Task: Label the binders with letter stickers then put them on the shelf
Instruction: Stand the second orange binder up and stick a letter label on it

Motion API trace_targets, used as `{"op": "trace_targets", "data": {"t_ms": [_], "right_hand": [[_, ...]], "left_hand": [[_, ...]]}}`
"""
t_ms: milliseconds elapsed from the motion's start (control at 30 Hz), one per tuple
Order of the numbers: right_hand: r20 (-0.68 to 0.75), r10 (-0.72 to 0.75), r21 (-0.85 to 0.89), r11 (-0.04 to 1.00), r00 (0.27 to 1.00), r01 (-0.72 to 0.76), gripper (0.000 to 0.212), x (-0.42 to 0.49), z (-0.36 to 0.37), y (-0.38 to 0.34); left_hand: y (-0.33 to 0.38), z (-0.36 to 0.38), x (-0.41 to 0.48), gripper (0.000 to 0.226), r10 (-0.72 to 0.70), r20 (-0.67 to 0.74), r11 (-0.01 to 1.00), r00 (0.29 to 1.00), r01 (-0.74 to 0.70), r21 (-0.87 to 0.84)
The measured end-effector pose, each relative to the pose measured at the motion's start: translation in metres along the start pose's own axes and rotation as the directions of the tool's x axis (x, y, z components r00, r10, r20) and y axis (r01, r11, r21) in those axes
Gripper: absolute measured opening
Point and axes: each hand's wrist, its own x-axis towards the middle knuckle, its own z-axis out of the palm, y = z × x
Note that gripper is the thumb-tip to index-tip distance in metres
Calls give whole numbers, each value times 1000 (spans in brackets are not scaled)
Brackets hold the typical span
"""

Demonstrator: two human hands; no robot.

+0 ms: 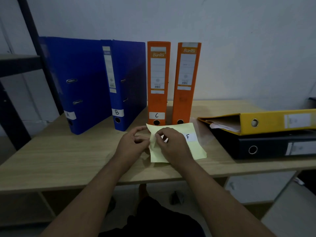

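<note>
In the head view, a pale yellow sticker sheet (197, 151) was held low at centre frame, just above the table (68, 159). The left hand (135, 142) was closed on the sheet's left edge, probably to steady the backing. The thumb and forefinger of the right hand (172, 144) were pinched on a whitish flap (153, 138) at that edge, apparently a sticker being peeled; its letter could not be read. An F sticker (189, 136) was left on the sheet, right of the right hand.

Four binders were stood upright along the wall, spines forward, so that the labels could be reached and read:
- two blue ones, marked A (70, 115) and B (117, 112), left of centre;
- an orange one marked C (157, 115);
- a second orange binder (186, 74) just right of it, unlabelled, directly behind the sheet and judged the next to be labelled.

At right, a yellow binder (273, 121) was laid flat on a black binder (273, 146), seemingly kept waiting. A dark shelf (17, 64) was seen at the left edge, with no binder visible on it.
</note>
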Motion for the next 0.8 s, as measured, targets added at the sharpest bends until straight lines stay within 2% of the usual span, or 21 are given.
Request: {"op": "trace_targets", "data": {"t_ms": [100, 233, 433, 633, 700, 800], "right_hand": [[-49, 51, 87, 995, 998, -46, 14, 1, -3, 2], [-42, 186, 165, 970, 982, -177, 14, 3, -5, 2], [-163, 369, 306, 901, 915, -308, 17, 9, -4, 11], [-238, 419, 311, 887, 876, -340, 13, 9, -7, 8], [-269, 479, 405, 843, 836, -353, 13, 10, -11, 8], [-262, 600, 587, 721, 755, -369, 19, 11, -17, 8]], "left_hand": [[2, 0, -2, 56, 6, -5, 1000, 1000, -6, -6], [4, 2, -4, 56, -8, -37, 1000, 999, 9, 11], [5, 3, -4, 53, -25, -69, 999, 997, 27, 34], [3, 3, -3, 48, -28, -85, 998, 996, 32, 49], [3, 4, -3, 46, -27, -102, 997, 994, 35, 72], [2, 5, -3, 38, -33, -174, 993, 984, 52, 110]]}}
